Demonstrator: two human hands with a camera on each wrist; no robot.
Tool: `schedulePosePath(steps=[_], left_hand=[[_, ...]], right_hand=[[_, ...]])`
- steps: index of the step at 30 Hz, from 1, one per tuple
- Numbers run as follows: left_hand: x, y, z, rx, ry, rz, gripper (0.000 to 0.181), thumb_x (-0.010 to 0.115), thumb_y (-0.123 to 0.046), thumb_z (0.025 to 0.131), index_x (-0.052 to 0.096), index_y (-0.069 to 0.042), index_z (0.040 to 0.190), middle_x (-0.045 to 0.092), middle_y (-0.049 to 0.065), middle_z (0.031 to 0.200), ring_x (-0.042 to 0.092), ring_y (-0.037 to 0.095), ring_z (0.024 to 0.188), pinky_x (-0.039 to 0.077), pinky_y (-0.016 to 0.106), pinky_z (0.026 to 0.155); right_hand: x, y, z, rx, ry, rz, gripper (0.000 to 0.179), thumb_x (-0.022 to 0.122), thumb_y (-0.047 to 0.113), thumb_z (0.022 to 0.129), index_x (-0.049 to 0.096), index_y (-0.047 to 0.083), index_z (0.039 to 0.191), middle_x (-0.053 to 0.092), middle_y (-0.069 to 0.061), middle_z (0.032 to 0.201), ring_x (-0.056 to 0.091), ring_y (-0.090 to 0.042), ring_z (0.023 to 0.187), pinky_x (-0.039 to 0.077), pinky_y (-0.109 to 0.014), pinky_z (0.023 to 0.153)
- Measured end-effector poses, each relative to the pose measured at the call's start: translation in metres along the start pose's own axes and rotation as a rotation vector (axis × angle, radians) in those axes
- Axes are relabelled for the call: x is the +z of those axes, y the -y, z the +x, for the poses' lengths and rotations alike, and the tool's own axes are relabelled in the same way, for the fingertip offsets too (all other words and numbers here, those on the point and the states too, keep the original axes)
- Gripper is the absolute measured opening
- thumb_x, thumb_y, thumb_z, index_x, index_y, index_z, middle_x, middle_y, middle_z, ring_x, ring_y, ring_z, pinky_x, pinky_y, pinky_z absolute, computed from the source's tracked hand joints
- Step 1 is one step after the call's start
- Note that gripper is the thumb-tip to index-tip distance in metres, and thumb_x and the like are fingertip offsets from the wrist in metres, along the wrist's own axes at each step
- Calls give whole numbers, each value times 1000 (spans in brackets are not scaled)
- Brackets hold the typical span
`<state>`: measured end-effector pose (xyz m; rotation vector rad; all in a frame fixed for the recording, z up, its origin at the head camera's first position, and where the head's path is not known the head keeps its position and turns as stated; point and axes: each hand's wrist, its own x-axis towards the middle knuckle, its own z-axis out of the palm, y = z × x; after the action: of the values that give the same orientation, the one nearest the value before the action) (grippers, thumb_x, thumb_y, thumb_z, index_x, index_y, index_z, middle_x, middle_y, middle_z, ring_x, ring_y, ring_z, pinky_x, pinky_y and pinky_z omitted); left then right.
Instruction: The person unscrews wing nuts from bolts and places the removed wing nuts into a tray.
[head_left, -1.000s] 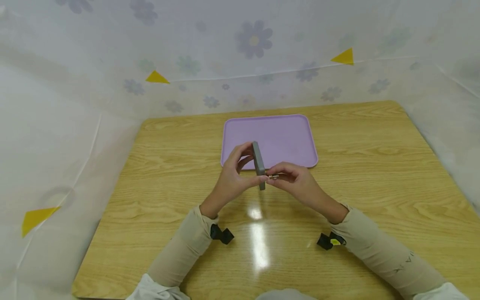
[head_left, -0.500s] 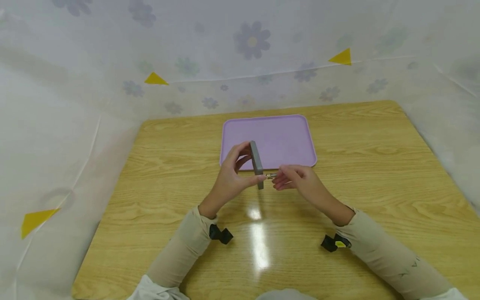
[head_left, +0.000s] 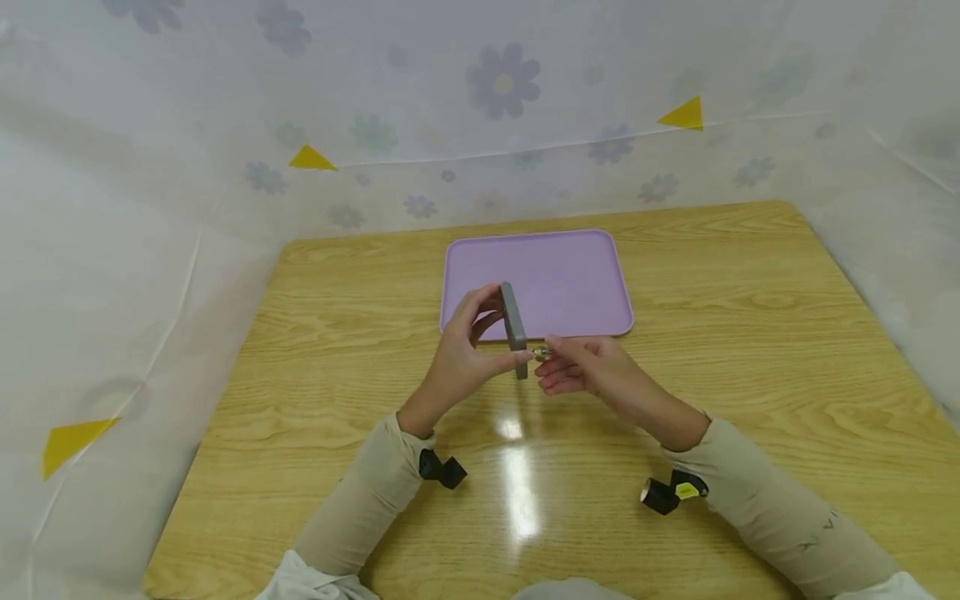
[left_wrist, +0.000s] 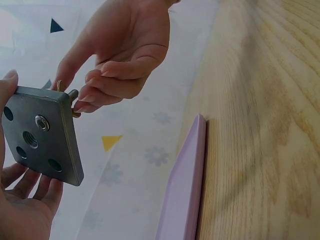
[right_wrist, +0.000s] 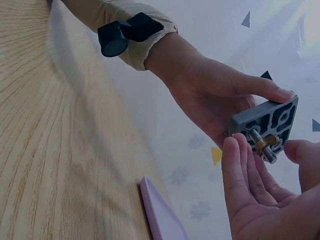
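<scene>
My left hand (head_left: pixel 465 350) grips a grey metal plate (left_wrist: pixel 45 132) on edge, thumb on the near side and fingers on the far side. Several round holes pierce its flat face, and a bolt's socket head (left_wrist: pixel 42 123) sits in one. From the ribbed back, in the right wrist view, the threaded bolt (right_wrist: pixel 270 155) sticks out with a brass-coloured wing nut (right_wrist: pixel 263 144) on it. My right hand (head_left: pixel 603 371) has its thumb and fingertips on either side of the wing nut; the left wrist view shows them at its wings. Other right fingers stay loosely bent below.
A lilac tray (head_left: pixel 570 283) lies on the wooden table (head_left: pixel 345 350) beyond the hands. White flowered sheeting (head_left: pixel 405 100) encloses the back and sides. Each wrist wears a black camera, the right wrist camera (head_left: pixel 662 495) among them.
The right hand first drew back a little from the plate, then its wrist turned and its fingers came back around the wing nut. The plate and left hand have hardly moved.
</scene>
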<state>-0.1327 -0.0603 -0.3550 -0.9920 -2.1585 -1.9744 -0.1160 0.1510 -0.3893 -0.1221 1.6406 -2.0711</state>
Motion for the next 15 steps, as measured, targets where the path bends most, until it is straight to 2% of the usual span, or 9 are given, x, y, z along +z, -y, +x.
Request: schedulePosePath(steps=[8,15], left_hand=[[1,0,0,-5,4,-7,77,77,4,72,33,9,135,41,21,126,42,32,115,38,44,102],[0,1,-2,-14,10,-14,77,77,-1,74,33,8,136,41,20,127,42,30,115,38,44,102]], right_hand=[[2,-2,2,-60,19,24,23,58,17,94,61,-5,99,66,-13,89,66,-19,79,55,-37,78],[1,-4,2,-78,39,36,16,58,12,93,63,-1,100,63,-10,95,64,-20,83,54,-37,82]])
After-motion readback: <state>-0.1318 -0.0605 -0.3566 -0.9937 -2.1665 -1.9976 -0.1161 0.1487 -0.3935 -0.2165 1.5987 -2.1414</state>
